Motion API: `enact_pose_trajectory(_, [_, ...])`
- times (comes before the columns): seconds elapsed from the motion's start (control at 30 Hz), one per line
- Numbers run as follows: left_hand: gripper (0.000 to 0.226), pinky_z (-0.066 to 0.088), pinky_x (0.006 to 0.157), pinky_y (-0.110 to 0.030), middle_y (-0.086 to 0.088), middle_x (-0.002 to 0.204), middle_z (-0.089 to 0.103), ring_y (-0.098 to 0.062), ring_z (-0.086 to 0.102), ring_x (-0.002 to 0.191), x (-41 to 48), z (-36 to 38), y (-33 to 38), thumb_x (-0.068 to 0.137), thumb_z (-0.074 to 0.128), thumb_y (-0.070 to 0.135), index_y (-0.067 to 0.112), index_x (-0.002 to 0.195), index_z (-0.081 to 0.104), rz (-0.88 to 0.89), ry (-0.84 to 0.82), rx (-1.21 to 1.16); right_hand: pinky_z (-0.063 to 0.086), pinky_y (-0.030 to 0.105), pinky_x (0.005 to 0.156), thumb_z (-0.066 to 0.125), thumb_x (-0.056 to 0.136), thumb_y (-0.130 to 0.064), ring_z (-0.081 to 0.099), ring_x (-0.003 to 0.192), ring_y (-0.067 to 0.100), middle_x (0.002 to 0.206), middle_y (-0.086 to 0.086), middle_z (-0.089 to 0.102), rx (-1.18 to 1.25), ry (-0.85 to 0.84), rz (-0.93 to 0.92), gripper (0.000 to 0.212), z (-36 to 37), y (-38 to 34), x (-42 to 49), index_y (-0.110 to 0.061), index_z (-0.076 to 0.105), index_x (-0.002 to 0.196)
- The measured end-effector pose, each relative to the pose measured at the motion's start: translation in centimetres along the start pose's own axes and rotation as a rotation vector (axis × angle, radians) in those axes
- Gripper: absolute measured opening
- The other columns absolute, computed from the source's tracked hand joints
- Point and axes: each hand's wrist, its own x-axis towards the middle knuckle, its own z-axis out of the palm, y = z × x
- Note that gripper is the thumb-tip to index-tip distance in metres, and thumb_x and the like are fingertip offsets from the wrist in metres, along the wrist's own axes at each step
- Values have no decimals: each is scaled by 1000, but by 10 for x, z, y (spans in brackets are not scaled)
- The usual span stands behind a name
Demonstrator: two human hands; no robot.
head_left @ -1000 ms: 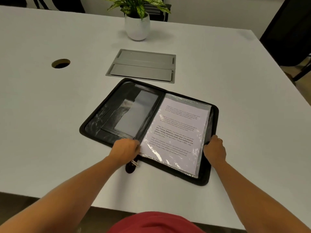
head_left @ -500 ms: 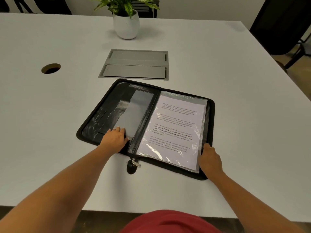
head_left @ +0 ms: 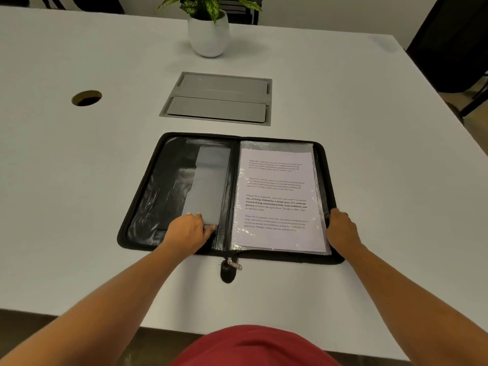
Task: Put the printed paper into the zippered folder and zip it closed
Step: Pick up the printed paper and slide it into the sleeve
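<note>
The black zippered folder (head_left: 148,207) lies open flat on the white table (head_left: 79,180). The printed paper (head_left: 277,194) sits under a clear plastic sleeve on the folder's right half. My left hand (head_left: 188,231) rests on the left inner panel close to the spine, its fingertips touching a grey pocket. At the right edge near the front corner, my right hand (head_left: 342,231) grips the folder, thumb on top. The zipper pull (head_left: 229,268) hangs out at the bottom of the spine, onto the table.
A grey cable hatch (head_left: 219,99) is set into the table just behind the folder. Farther back stands a white pot with a green plant (head_left: 208,35). A round cable hole (head_left: 86,98) is at the left. The table's front edge is near my body.
My left hand has moved from the bottom of the spine onto the left inner panel. The folder has turned to lie squarer to me. My right hand has stayed on the right edge.
</note>
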Motion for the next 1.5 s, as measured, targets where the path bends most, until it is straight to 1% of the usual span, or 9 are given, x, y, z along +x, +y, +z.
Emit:
enact_pose_trajectory(0.23, [45, 45, 66, -27, -5, 105, 61, -20, 63, 89, -17, 3, 10, 98, 27, 44, 11, 120, 48, -57, 44, 38, 35, 28, 67, 38, 96, -3, 51, 76, 29, 107, 26, 58, 2, 27, -20, 21, -4, -2, 20, 7, 49, 111])
enact_pose_trajectory(0.33, [43, 50, 81, -31, -6, 126, 57, -23, 63, 100, -26, 8, 5, 98, 31, 38, 13, 130, 46, -83, 114, -59, 36, 30, 63, 41, 94, -3, 48, 72, 25, 104, 24, 59, 15, 80, 3, 18, 3, 1, 17, 4, 50, 107])
enact_pose_trajectory(0.4, [47, 36, 105, -35, -5, 146, 42, -22, 47, 128, -32, 15, -2, 98, 34, 37, 16, 140, 38, -97, 134, -161, 39, 32, 65, 43, 92, -4, 55, 81, 31, 104, 22, 59, 28, 117, 32, 19, 5, 2, 14, 3, 50, 109])
enact_pose_trajectory(0.47, [52, 18, 116, -41, -1, 154, 26, -19, 24, 142, -37, 22, -10, 97, 32, 42, 23, 145, 28, -149, 115, -203, 43, 35, 69, 45, 90, -3, 56, 92, 35, 105, 22, 59, 65, 171, 62, 20, 4, 0, 10, 3, 50, 109])
enact_pose_trajectory(0.73, [68, 6, 112, -59, -16, 156, 7, -32, 2, 145, -38, 30, -46, 92, 40, 52, 17, 147, 22, -633, 58, -469, 42, 47, 91, 51, 90, -13, 43, 117, 38, 124, 22, 48, 167, 200, 332, 35, 7, -14, -2, 1, 46, 121])
enact_pose_trajectory(0.9, [75, 8, 112, -58, -25, 152, 14, -40, 9, 141, -31, 22, -68, 87, 56, 45, 8, 144, 26, -886, 10, -706, 42, 46, 94, 51, 90, -11, 41, 120, 38, 129, 21, 46, 250, 158, 342, 37, 8, -16, -8, 0, 45, 125])
enact_pose_trajectory(1.13, [66, 36, 103, -52, -27, 128, 48, -44, 44, 119, -23, 11, -89, 82, 62, 39, -2, 129, 42, -959, 21, -841, 41, 45, 98, 52, 91, -13, 39, 124, 36, 134, 19, 45, 268, 153, 302, 43, 10, -16, -24, -3, 43, 131])
enact_pose_trajectory(1.33, [68, 38, 103, -51, -28, 135, 41, -45, 40, 123, -21, -2, -97, 86, 61, 31, -3, 135, 28, -1017, 97, -1043, 39, 42, 100, 49, 90, -5, 38, 126, 35, 136, 19, 44, 278, 121, 263, 47, 11, -13, -32, -3, 40, 136])
enact_pose_trajectory(1.5, [61, 38, 101, -52, -25, 131, 47, -44, 43, 121, -30, -5, -105, 86, 61, 31, 1, 131, 35, -1031, 230, -986, 36, 42, 104, 46, 91, -4, 36, 130, 34, 140, 18, 42, 285, 103, 242, 47, 11, -12, -35, -3, 38, 138])
